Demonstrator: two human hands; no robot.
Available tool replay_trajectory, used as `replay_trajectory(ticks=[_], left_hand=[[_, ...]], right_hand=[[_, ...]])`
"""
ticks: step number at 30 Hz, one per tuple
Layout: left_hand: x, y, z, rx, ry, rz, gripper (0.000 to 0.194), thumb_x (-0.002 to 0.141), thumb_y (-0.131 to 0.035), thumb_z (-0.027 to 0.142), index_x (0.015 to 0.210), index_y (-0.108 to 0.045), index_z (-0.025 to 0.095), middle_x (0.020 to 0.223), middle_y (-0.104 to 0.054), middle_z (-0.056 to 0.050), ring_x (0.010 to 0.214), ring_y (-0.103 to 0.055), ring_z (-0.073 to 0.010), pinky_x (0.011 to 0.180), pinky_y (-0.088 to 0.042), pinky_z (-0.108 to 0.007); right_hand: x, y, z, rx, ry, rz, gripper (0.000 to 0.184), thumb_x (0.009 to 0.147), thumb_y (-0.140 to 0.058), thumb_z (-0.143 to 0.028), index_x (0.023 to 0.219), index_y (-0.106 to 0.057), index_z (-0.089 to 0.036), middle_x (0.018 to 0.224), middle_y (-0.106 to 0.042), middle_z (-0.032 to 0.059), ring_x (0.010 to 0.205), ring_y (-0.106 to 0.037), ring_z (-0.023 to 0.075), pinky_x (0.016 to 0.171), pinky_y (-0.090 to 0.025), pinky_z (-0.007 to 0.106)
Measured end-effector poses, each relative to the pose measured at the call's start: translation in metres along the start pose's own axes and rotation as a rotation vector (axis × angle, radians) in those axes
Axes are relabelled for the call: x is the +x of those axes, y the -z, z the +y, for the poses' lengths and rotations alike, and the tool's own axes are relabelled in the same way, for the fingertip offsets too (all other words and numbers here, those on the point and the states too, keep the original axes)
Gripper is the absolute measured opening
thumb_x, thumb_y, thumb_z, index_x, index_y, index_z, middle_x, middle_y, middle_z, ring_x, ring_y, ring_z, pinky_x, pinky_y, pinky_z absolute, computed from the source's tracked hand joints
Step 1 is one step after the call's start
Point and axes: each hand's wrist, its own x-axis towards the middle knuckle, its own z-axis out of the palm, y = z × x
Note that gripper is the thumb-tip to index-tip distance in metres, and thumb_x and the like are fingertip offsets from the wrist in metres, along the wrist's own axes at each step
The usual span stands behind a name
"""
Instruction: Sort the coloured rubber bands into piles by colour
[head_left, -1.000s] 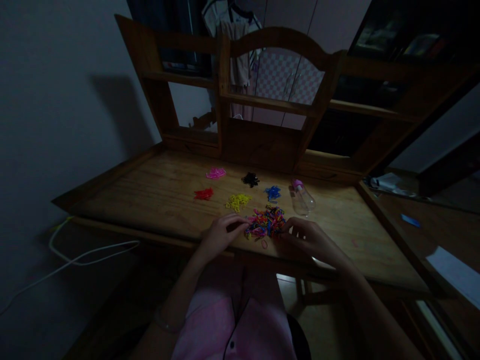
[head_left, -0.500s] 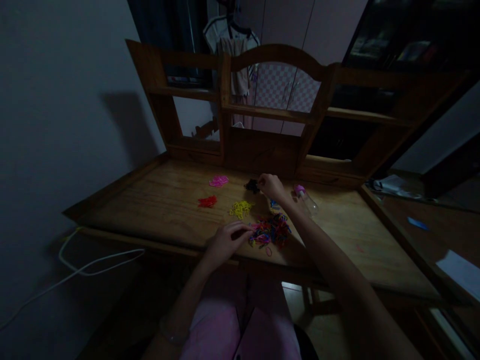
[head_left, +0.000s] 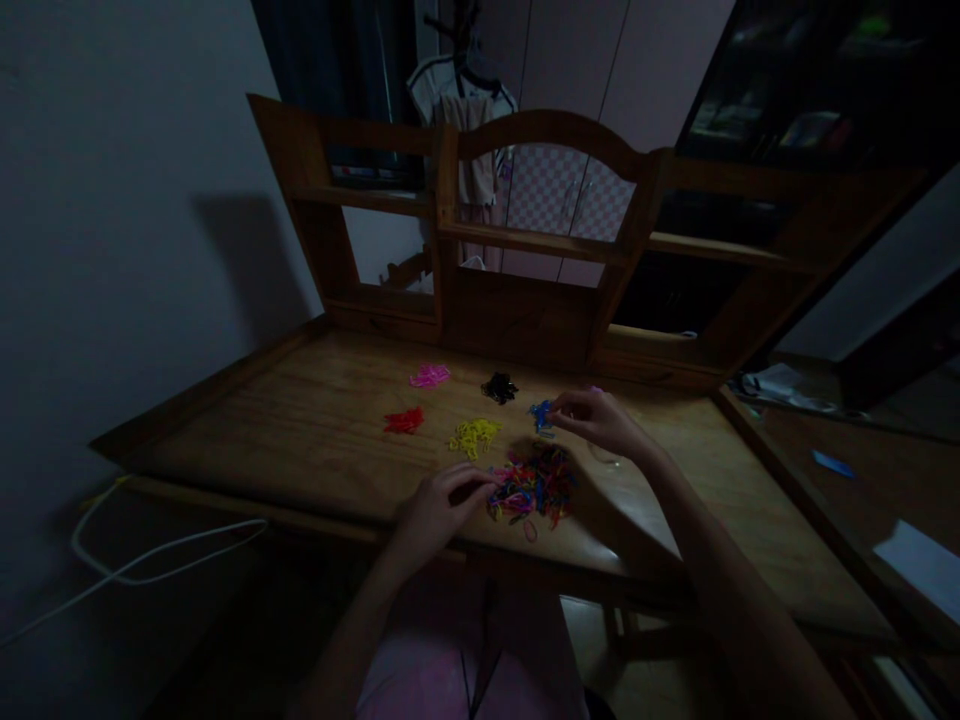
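Observation:
A mixed heap of coloured paper clips (head_left: 536,485) lies near the desk's front edge. At its left side my left hand (head_left: 442,503) has thumb and forefinger pinched together; what they hold, if anything, is too small to tell. My right hand (head_left: 596,418) pinches at the small pile of blue paper clips (head_left: 541,416), its fingertips touching the blue. Beyond the heap lie separate piles: yellow paper clips (head_left: 475,437), black paper clips (head_left: 499,388), red paper clips (head_left: 404,420) and pink paper clips (head_left: 430,375). One pale pink clip (head_left: 531,531) sits alone in front of the heap.
The wooden desk (head_left: 300,410) has a shelf hutch (head_left: 525,240) along its back. A clear bottle (head_left: 606,456) lies mostly hidden behind my right forearm. A white cable (head_left: 172,555) hangs off the left front edge. Another surface with papers (head_left: 922,560) stands at the right.
My right hand has moved from the black pile, right and nearer, to the blue pile. My left hand stays at the heap's left edge. The view has tilted slightly up.

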Motion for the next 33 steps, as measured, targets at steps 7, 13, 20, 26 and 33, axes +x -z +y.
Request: replay_trajectory(ticks=[7, 13, 20, 26, 33], left_hand=[[0.001, -0.003, 0.000, 0.029, -0.020, 0.052, 0.019, 0.090, -0.058, 0.034, 0.101, -0.070, 0.026, 0.106, -0.066, -0.002, 0.101, -0.062, -0.0176, 0.092, -0.049, -0.031], [0.001, -0.006, 0.001, 0.026, 0.004, 0.053, 0.021, 0.090, -0.058, 0.035, 0.105, -0.069, 0.024, 0.108, -0.065, -0.004, 0.096, -0.062, -0.0171, 0.087, -0.051, -0.030], [0.004, -0.006, 0.006, 0.069, -0.034, 0.031, 0.020, 0.091, -0.056, 0.032, 0.102, -0.071, 0.024, 0.105, -0.067, -0.004, 0.100, -0.061, -0.0179, 0.092, -0.048, -0.031], [0.005, -0.008, 0.000, 0.064, 0.021, 0.062, 0.021, 0.091, -0.055, 0.036, 0.096, -0.071, 0.022, 0.100, -0.070, -0.003, 0.095, -0.064, -0.0192, 0.087, -0.050, -0.031], [0.046, -0.014, 0.013, 0.226, -0.090, 0.108, 0.017, 0.090, -0.053, 0.025, 0.093, -0.070, 0.020, 0.095, -0.068, -0.004, 0.090, -0.064, -0.0187, 0.081, -0.050, -0.030]], right_hand=[[-0.033, 0.003, 0.010, -0.058, -0.060, -0.007, 0.025, 0.087, -0.059, -0.041, 0.092, -0.071, -0.020, 0.073, -0.062, 0.0041, 0.066, -0.052, 0.0147, 0.062, -0.040, 0.027], [-0.041, 0.001, 0.017, -0.214, -0.044, -0.099, 0.017, 0.075, -0.072, -0.034, 0.087, -0.074, -0.022, 0.081, -0.067, 0.0082, 0.097, -0.057, 0.0276, 0.094, -0.039, 0.044], [-0.040, -0.008, 0.013, -0.342, -0.072, -0.117, 0.006, 0.076, -0.066, -0.022, 0.078, -0.071, -0.021, 0.079, -0.068, 0.0075, 0.091, -0.062, 0.0257, 0.105, -0.029, 0.044], [-0.038, -0.006, 0.016, -0.275, -0.048, -0.088, 0.010, 0.071, -0.071, -0.026, 0.080, -0.069, -0.023, 0.082, -0.069, 0.0061, 0.093, -0.059, 0.0265, 0.101, -0.031, 0.045], [-0.040, -0.008, 0.015, -0.190, -0.027, -0.100, 0.027, 0.073, -0.066, -0.018, 0.098, -0.067, -0.030, 0.081, -0.069, -0.0006, 0.085, -0.059, 0.0212, 0.095, -0.033, 0.042]])
